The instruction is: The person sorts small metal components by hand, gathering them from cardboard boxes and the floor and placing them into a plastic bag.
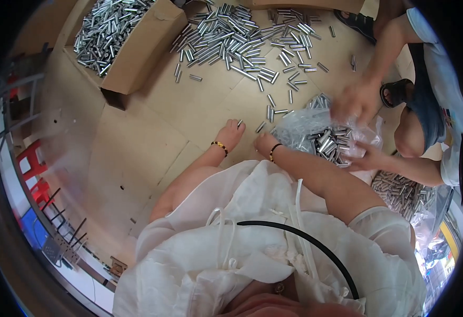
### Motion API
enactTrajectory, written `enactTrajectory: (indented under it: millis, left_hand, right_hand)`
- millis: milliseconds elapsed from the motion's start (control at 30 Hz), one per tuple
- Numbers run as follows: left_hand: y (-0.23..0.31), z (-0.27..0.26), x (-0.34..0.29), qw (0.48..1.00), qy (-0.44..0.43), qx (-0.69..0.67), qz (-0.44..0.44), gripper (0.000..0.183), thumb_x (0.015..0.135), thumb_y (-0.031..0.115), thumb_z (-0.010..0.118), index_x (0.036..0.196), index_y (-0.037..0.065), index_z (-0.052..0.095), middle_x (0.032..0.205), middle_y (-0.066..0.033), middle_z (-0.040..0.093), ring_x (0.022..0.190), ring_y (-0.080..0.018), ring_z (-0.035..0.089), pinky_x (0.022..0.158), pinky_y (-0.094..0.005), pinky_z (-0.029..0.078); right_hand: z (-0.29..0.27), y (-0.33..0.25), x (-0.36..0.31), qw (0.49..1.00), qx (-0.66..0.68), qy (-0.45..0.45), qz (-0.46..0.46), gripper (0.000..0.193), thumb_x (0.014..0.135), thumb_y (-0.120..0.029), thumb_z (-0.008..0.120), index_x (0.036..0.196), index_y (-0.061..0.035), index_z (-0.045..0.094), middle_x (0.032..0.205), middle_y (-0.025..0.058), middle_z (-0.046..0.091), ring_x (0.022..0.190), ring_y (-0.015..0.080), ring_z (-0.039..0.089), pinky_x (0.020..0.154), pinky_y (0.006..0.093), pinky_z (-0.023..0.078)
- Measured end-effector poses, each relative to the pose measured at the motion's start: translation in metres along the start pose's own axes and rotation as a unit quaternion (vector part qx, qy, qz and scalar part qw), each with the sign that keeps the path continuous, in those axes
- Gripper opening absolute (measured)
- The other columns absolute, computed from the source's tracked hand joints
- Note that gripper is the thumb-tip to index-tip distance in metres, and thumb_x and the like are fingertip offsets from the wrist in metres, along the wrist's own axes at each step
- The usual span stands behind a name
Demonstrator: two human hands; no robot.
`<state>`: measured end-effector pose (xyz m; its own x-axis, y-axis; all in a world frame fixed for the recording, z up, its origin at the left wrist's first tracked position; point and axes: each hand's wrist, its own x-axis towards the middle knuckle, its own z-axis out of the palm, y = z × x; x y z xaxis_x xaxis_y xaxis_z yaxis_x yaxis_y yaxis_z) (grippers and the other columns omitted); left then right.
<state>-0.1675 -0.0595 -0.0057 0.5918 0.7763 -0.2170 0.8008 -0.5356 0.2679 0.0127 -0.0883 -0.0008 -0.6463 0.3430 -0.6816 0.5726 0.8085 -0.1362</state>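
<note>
My left hand, with a beaded bracelet at the wrist, is closed in a pinch above the floor. A short silver metal tube sticks up from its fingertips. My right hand, also braceleted, is curled just beside a clear plastic bag. Its fingers point away and what they hold, if anything, is hidden. Inside the bag lie many metal tubes. Loose tubes are scattered on the floor just beyond my hands.
A co-worker's hands are at the bag on the right, one blurred. A large heap of tubes spreads at the far middle. A cardboard box full of tubes stands far left. More small metal pieces lie at the right, red stools at the left.
</note>
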Motion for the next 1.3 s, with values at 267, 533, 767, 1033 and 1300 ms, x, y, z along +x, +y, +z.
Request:
enactTrajectory:
  millis: [267,533,767,1033,1300]
  left_hand:
    - [-0.092,-0.01,0.025,0.939,0.181,-0.168,-0.238,0.041,0.084,0.001,0.042,0.124,0.006,0.046,0.107,-0.0259,0.052,0.095,-0.0401,0.052,0.079,-0.0456,0.047]
    - [-0.211,-0.074,0.065,0.905,0.26,-0.134,-0.309,0.042,0.081,-0.006,0.044,0.118,0.01,0.052,0.109,-0.0187,0.05,0.094,-0.0367,0.052,0.085,-0.0444,0.044]
    - [-0.207,-0.049,0.091,0.905,0.176,-0.046,-0.385,0.046,0.082,0.027,0.06,0.124,0.016,0.047,0.125,-0.016,0.041,0.111,-0.0369,0.043,0.092,-0.0455,0.041]
    - [-0.167,-0.042,0.101,0.924,0.156,-0.042,-0.348,0.055,0.083,0.04,0.058,0.126,0.011,0.043,0.127,-0.0211,0.039,0.111,-0.0396,0.042,0.094,-0.0485,0.039]
    - [-0.142,-0.04,0.1,0.929,0.105,0.004,-0.355,0.049,0.084,0.037,0.059,0.118,0.005,0.045,0.129,-0.0207,0.037,0.107,-0.039,0.045,0.083,-0.0467,0.047]
  right_hand:
    - [-0.067,0.042,-0.001,0.972,0.194,0.089,0.103,0.017,0.081,-0.02,0.053,0.093,-0.008,0.057,0.095,0.0069,0.062,0.09,0.0225,0.058,0.07,0.0348,0.047]
    - [-0.003,0.06,0.007,0.974,0.07,0.207,-0.052,0.024,0.085,-0.028,0.051,0.106,-0.0187,0.058,0.106,0.006,0.054,0.111,0.0214,0.047,0.074,0.0406,0.048]
    - [-0.001,0.061,0.007,0.989,0.08,0.107,-0.059,0.023,0.089,-0.029,0.047,0.109,-0.0199,0.054,0.108,0.0042,0.054,0.11,0.0225,0.048,0.073,0.0419,0.049]
    - [0.011,0.072,0.012,0.954,0.289,0.076,-0.005,0.021,0.089,-0.026,0.046,0.099,-0.009,0.054,0.103,0.0106,0.054,0.098,0.0309,0.054,0.076,0.045,0.049]
    - [-0.074,0.112,0.003,0.72,0.476,0.477,0.168,0.011,0.08,-0.001,0.055,0.089,-0.0022,0.05,0.095,0.0131,0.05,0.089,0.0289,0.054,0.076,0.0367,0.046]
